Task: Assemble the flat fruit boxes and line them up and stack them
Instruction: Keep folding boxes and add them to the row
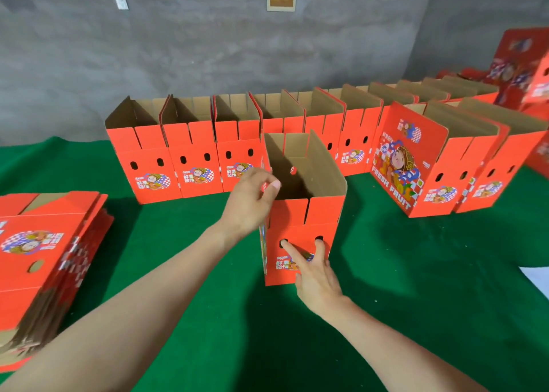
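An assembled red fruit box (320, 213) stands upright with its top open on the green table cover, in the middle of the view. My left hand (249, 201) grips the top of its left wall with curled fingers. My right hand (315, 276) lies against the front face, two straight fingers reaching the two oval holes there. A stack of flat red boxes (44, 258) lies at the left. Behind, a row of assembled boxes (196, 160) stands side by side along the wall.
A second group of assembled boxes (439, 169) stands at the right, one showing a "FRESH FRUIT" panel. More red boxes (523, 65) are piled at the far right. A white sheet (537, 281) lies at the right edge. The green cover (416, 287) is bare in front.
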`<control>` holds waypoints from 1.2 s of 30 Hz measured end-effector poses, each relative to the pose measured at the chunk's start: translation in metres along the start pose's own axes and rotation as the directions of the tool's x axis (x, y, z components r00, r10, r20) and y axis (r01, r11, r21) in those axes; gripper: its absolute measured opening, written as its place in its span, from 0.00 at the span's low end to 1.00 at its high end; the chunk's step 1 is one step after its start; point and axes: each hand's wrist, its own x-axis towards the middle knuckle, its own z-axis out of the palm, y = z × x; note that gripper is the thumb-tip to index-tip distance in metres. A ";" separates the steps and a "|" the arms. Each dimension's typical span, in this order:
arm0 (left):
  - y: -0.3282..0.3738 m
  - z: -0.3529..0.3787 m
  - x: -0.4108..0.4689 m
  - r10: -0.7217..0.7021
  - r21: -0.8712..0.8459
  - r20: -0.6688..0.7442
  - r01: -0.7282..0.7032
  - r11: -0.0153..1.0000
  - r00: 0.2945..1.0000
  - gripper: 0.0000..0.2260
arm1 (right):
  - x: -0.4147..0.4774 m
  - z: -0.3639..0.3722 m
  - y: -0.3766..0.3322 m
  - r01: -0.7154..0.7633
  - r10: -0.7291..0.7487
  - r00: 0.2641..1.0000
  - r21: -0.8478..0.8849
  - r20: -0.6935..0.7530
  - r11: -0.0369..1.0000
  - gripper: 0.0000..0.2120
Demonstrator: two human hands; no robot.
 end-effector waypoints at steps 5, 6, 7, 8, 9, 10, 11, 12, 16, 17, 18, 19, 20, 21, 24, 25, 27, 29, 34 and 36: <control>-0.035 0.044 -0.005 -0.189 -0.162 0.016 0.189 0.969 0.982 0.20 | 0.029 -0.027 0.063 -0.039 0.039 0.999 -0.059 -0.003 0.997 0.30; -0.050 0.059 -0.007 -0.285 -0.035 0.091 0.289 0.957 0.954 0.20 | 0.034 -0.031 0.077 -0.046 0.046 0.999 -0.061 -0.006 0.997 0.26; -0.065 0.074 -0.009 -0.379 0.103 0.170 0.366 0.925 0.910 0.20 | 0.039 -0.037 0.092 -0.061 0.060 0.998 -0.064 -0.013 0.996 0.23; -0.080 0.089 -0.012 -0.455 0.219 0.244 0.409 0.886 0.856 0.20 | 0.045 -0.042 0.106 -0.081 0.080 0.997 -0.075 -0.023 0.994 0.22; -0.092 0.101 -0.015 -0.514 0.317 0.311 0.423 0.849 0.799 0.20 | 0.050 -0.048 0.119 -0.106 0.104 0.994 -0.089 -0.032 0.990 0.21; -0.102 0.111 -0.017 -0.550 0.393 0.363 0.412 0.822 0.752 0.20 | 0.056 -0.054 0.131 -0.130 0.127 0.991 -0.101 -0.043 0.986 0.21; -0.109 0.118 -0.017 -0.569 0.453 0.398 0.385 0.804 0.720 0.21 | 0.061 -0.059 0.142 -0.145 0.139 0.989 -0.108 -0.055 0.984 0.20; -0.113 0.124 -0.016 -0.576 0.492 0.421 0.357 0.794 0.701 0.21 | 0.067 -0.065 0.152 -0.148 0.141 0.988 -0.111 -0.065 0.983 0.20; -0.121 0.146 0.001 -0.587 0.595 0.471 0.254 0.763 0.659 0.20 | 0.093 -0.086 0.185 -0.130 0.113 0.986 -0.135 -0.126 0.982 0.17; -0.122 0.151 0.005 -0.607 0.627 0.478 0.238 0.742 0.635 0.20 | 0.100 -0.089 0.192 -0.125 0.100 0.983 -0.161 -0.157 0.979 0.17; -0.124 0.156 0.007 -0.636 0.647 0.478 0.248 0.721 0.606 0.20 | 0.105 -0.092 0.198 -0.120 0.083 0.979 -0.194 -0.187 0.974 0.17; -0.127 0.160 0.007 -0.665 0.665 0.474 0.260 0.700 0.577 0.20 | 0.110 -0.093 0.205 -0.113 0.062 0.975 -0.231 -0.215 0.966 0.17; -0.130 0.163 0.008 -0.680 0.683 0.481 0.249 0.686 0.554 0.19 | 0.114 -0.094 0.212 -0.111 0.044 0.969 -0.267 -0.243 0.957 0.17; -0.132 0.165 0.009 -0.691 0.695 0.483 0.245 0.676 0.538 0.19 | 0.115 -0.094 0.219 -0.117 0.035 0.962 -0.293 -0.271 0.949 0.17; -0.136 0.169 0.013 -0.714 0.766 0.511 0.123 0.631 0.479 0.19 | 0.117 -0.089 0.245 -0.203 0.104 0.939 -0.284 -0.327 0.937 0.15; -0.136 0.170 0.014 -0.708 0.780 0.528 0.062 0.623 0.469 0.20 | 0.117 -0.087 0.253 -0.246 0.153 0.934 -0.271 -0.323 0.931 0.14; -0.135 0.171 0.018 -0.700 0.796 0.555 -0.042 0.604 0.449 0.20 | 0.120 -0.085 0.262 -0.295 0.213 0.926 -0.246 -0.313 0.923 0.15; -0.136 0.172 0.018 -0.708 0.810 0.567 -0.131 0.571 0.420 0.21 | 0.124 -0.082 0.258 -0.322 0.255 0.907 -0.162 -0.335 0.933 0.17; -0.136 0.170 0.018 -0.710 0.816 0.574 -0.212 0.538 0.408 0.21 | 0.095 -0.034 0.209 -0.228 0.333 0.761 0.251 -0.556 0.941 0.25; -0.137 0.170 0.016 -0.701 0.807 0.588 -0.235 0.542 0.403 0.21 | 0.090 -0.014 0.186 -0.034 0.121 0.769 0.149 -0.628 0.988 0.25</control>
